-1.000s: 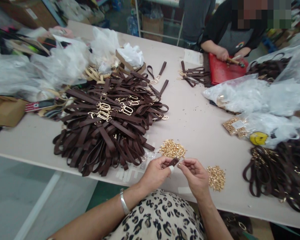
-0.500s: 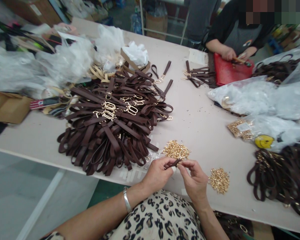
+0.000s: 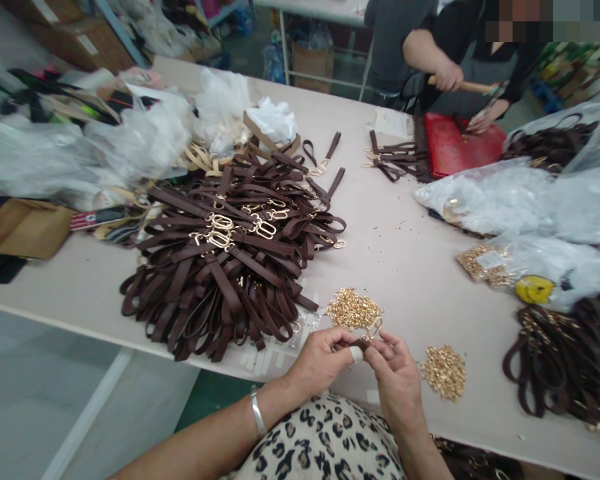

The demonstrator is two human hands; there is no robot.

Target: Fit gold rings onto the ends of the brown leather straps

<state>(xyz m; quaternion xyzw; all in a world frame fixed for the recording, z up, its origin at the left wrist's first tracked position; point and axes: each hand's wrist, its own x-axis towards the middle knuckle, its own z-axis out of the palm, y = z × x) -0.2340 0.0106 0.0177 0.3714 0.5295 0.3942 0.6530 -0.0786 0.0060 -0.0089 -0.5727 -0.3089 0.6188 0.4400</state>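
I am working in an accessories workshop, where brown straps [image 3: 225, 273] are lying heaped on a long counter [image 3: 405, 287] beside piles of gold-coloured fittings [image 3: 354, 309], and a co-worker [image 3: 487, 63] opposite is holding a hammer [image 3: 473, 86] above a red piece [image 3: 457, 148].

You wear a cream leopard-print garment [image 3: 325, 437], its dark blotches centred in brown. A broad silver bangle [image 3: 258, 411] circles your left wrist [image 3: 279, 395], and a white wrap [image 3: 356, 354] bands your left thumb [image 3: 340, 361].
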